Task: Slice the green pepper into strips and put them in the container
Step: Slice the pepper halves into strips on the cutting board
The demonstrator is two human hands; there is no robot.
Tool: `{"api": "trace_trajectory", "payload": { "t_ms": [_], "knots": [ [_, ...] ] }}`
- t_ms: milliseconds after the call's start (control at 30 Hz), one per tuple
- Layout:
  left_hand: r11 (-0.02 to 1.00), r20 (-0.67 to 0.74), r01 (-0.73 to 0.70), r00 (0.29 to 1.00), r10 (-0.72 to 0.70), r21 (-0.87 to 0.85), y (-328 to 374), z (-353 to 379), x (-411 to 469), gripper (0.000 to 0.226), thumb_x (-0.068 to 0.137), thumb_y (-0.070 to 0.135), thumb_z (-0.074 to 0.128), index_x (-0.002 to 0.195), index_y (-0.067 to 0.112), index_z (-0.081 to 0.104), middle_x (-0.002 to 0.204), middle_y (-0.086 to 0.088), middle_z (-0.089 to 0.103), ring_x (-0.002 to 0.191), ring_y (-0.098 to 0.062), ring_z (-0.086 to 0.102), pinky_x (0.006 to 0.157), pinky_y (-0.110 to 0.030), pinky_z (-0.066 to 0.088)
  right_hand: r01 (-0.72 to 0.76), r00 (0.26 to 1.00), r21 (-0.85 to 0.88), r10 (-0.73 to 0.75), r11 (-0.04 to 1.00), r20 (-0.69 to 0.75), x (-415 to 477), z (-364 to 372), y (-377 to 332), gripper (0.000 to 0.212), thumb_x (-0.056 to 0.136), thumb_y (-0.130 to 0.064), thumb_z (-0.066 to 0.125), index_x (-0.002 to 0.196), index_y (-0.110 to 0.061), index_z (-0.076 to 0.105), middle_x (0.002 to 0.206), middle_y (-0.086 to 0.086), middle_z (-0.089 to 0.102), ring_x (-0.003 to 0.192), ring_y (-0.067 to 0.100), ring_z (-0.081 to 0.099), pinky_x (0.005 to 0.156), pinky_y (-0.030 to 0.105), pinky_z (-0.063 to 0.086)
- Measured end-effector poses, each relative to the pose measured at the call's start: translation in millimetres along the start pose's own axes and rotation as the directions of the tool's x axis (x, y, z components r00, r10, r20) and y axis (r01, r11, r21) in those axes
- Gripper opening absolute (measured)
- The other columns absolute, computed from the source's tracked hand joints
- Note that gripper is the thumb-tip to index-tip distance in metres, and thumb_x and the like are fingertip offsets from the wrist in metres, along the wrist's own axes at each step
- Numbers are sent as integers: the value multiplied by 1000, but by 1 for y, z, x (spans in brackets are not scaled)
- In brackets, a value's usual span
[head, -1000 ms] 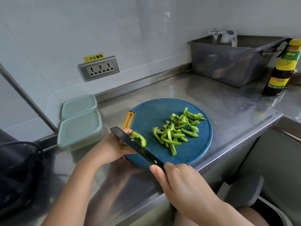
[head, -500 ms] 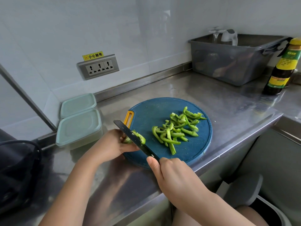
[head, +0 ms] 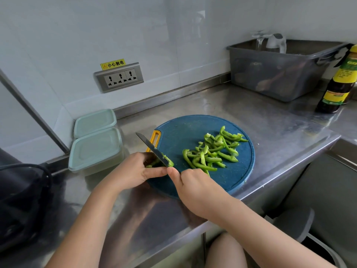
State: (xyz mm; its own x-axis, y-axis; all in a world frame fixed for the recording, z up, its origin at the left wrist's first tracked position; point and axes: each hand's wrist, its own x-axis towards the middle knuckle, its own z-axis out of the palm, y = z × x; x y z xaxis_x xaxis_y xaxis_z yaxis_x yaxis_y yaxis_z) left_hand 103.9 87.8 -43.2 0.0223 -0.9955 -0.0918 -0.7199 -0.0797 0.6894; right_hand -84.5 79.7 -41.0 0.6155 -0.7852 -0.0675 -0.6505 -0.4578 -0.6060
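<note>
A round blue cutting board lies on the steel counter. A pile of green pepper strips covers its middle and right. At the board's left edge my left hand holds down an uncut pepper piece. My right hand grips the handle of a dark knife. The blade points up and to the left and lies across the pepper piece, just beside my left fingers. Two lidded pale green containers stand to the left of the board, both closed.
A grey plastic tub stands at the back right with a dark sauce bottle beside it. A wall socket is behind the board. A black bag lies at the left. The counter edge drops off at the right.
The knife has slid forward and away from me across the pepper piece, and my right hand has moved up against my left hand. The strip pile has not moved.
</note>
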Motion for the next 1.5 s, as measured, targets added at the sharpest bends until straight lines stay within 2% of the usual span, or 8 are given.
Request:
{"api": "trace_trajectory", "payload": {
  "t_ms": [167,267,500,733,833,1067,1200,1500],
  "knots": [
    [1000,-28,12,1000,-12,8,3,0,2,61,48,83,59,88,38,68,73,18,66,66,1,58,57,-12,39,-114,992,164,104,980,69,9,-15,-10,44,104,-33,17,61,-26,18,59,5,34,53,23,37,56,39,41],
    [999,-43,36,998,-34,40,-1,0,3,55,46,77,65,76,31,63,54,15,53,51,-1,44,47,-15,29,-204,971,181,177,962,158,20,-19,-6,45,103,-41,18,63,-25,30,60,7,42,50,27,49,51,32,44],
    [996,22,12,1000,-13,85,-5,-5,0,59,43,72,71,93,43,59,80,13,67,71,-8,61,68,-28,47,-431,887,308,337,848,315,35,-26,-4,61,95,-59,23,82,-6,49,57,7,47,42,20,39,46,25,36],
    [999,8,39,999,-39,16,-5,0,0,78,43,68,78,112,38,56,98,10,68,89,-8,66,89,-31,51,-506,862,840,162,196,481,24,-55,28,54,97,-54,28,64,-13,40,42,-3,30,28,9,26,29,15,24],
    [1000,3,15,1000,-15,-16,-5,2,1,80,38,81,70,109,50,50,101,4,64,93,-17,65,91,-36,47,-493,867,866,132,87,480,14,-62,38,54,97,-54,28,63,-14,39,42,-4,29,27,8,25,27,15,23],
    [996,5,45,999,-45,-79,-2,5,0,75,47,68,68,112,36,49,74,8,68,54,-2,55,56,-17,44,-372,928,766,243,524,284,-9,-46,30,55,92,-62,31,67,-15,41,49,2,34,33,15,29,36,18,27],
    [996,-22,66,997,-68,-55,-1,4,1,74,48,65,70,113,34,51,69,12,67,53,1,53,57,-16,41,-57,990,352,98,934,-100,-25,-22,20,58,92,-59,30,56,-14,33,47,-2,31,44,17,30,48,31,28],
    [997,21,-44,999,45,-65,5,4,0,33,65,54,71,86,28,69,79,-1,64,78,-11,59,75,-35,44,20,993,-77,-29,997,-113,-51,-4,11,53,86,-62,8,64,-19,30,61,0,37,67,28,43,64,38,37]
  ]
}}
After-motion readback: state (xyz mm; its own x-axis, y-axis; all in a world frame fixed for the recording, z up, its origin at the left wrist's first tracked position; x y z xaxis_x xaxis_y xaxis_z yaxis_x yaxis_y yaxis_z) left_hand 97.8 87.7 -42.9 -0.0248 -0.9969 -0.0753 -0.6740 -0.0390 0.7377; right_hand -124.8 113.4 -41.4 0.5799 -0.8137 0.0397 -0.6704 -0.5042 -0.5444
